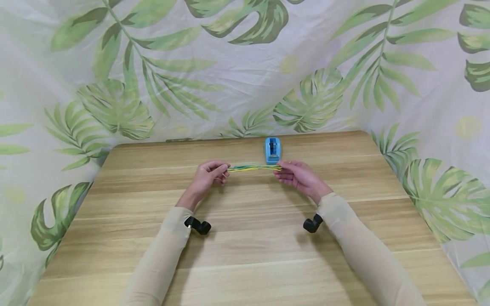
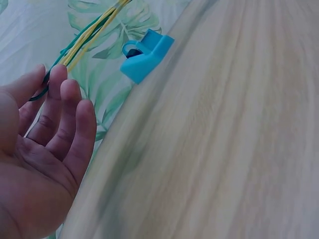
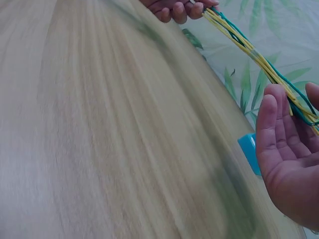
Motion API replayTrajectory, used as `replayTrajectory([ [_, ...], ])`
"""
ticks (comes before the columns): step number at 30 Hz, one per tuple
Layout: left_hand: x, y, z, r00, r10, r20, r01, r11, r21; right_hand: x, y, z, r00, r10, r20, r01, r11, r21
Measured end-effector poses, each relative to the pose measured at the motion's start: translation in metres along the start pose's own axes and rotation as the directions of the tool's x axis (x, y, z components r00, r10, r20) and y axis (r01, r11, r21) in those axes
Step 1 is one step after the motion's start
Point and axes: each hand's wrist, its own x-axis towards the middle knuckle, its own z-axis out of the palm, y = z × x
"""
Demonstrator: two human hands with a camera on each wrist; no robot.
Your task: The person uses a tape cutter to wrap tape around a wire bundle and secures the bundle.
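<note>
A thin bundle of yellow and green wires [image 1: 250, 168] stretches level between both hands above the table. My left hand [image 1: 210, 173] pinches its left end between thumb and fingertips, the other fingers loosely bent. At the right end, my right hand [image 1: 300, 175] holds the bundle between thumb and fingers. In the right wrist view, a shiny clear band, like tape, shows around the middle of the wires [image 3: 244, 44]. Just behind the right hand stands a blue tape dispenser [image 1: 272, 149], partly hidden by that hand in the right wrist view.
The wood-grain table [image 1: 245, 255] has its back edge just beyond the dispenser. Behind it hangs a leaf-patterned cloth [image 1: 245, 76]. Each sleeved forearm wears a small black wrist camera [image 1: 199, 225].
</note>
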Motion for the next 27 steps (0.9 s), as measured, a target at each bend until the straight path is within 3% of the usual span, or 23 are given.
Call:
replayTrajectory([
  [27, -0.008, -0.005, -0.023, 0.991, -0.135, -0.010, 0.135, 0.983, 0.123, 0.009, 0.016, -0.001, 0.996, 0.082, 0.029, -0.077, 0.985, -0.151],
])
